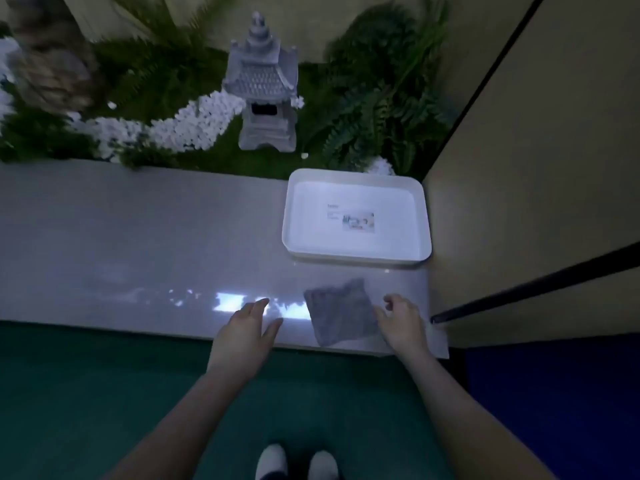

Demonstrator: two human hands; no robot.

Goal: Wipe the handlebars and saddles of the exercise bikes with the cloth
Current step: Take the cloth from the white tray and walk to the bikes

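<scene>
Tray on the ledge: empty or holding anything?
Empty, apart from a label on the floor of the tray; the cloth lies outside it on the ledge.

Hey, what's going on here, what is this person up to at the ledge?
A person stands at a pale ledge with both hands out over it. A grey cloth lies flat on the ledge between them: the left hand is open beside it, the right hand, fingers loosely curled, is at its right edge, not gripping it. A white tray sits just behind. No exercise bike is in view.
</scene>
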